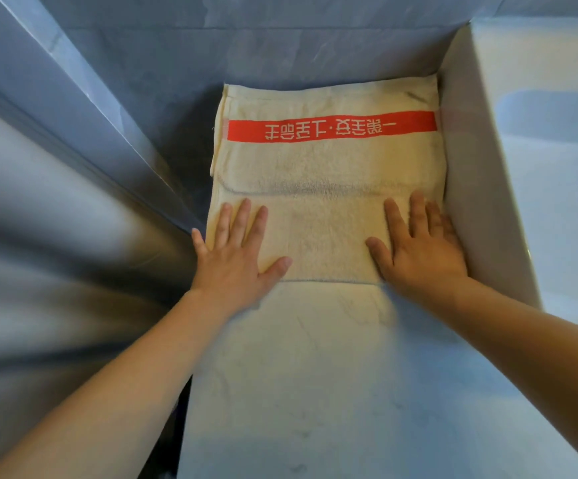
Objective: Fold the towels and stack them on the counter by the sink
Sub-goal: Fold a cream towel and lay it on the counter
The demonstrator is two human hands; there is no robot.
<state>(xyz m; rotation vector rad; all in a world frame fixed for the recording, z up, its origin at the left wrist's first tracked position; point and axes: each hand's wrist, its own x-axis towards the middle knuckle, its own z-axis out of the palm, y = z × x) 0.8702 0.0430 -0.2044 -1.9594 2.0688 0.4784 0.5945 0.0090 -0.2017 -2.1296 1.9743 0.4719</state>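
The towel [329,167], cream with a red printed band [332,126] near its far edge, lies folded on the narrow desk [315,375], pushed up toward the grey-blue wall [211,46] behind it. A white sink [540,150] stands just to the towel's right, and its side wall touches, or very nearly touches, the towel's right edge. Left of the towel the desk ends and a blurred metallic surface [55,236] drops away.

Both hands rest on the towel's near half. The left hand [235,257] lies flat and spread on the near left corner, gripping nothing, its little finger out past the towel's left edge. The right hand [422,247] lies flat on the near right corner, fingers fanned, also holding nothing. They seem to be pressing or smoothing the fold.

A crease runs across the towel just beyond the fingertips, where an upper layer ends. From here the likely trouble is that layer creeping: a forward stroke of the palms would drag the top ply toward the wall and bunch it at the crease, and the folded edges would no longer line up. The towel's left edge sits at the desk's brink, so a sideways push could send that side over. On the right, cloth pressed against the sink wall might ruck up and leave the stack uneven. Only one towel is in view, so the stack is probably barely begun.
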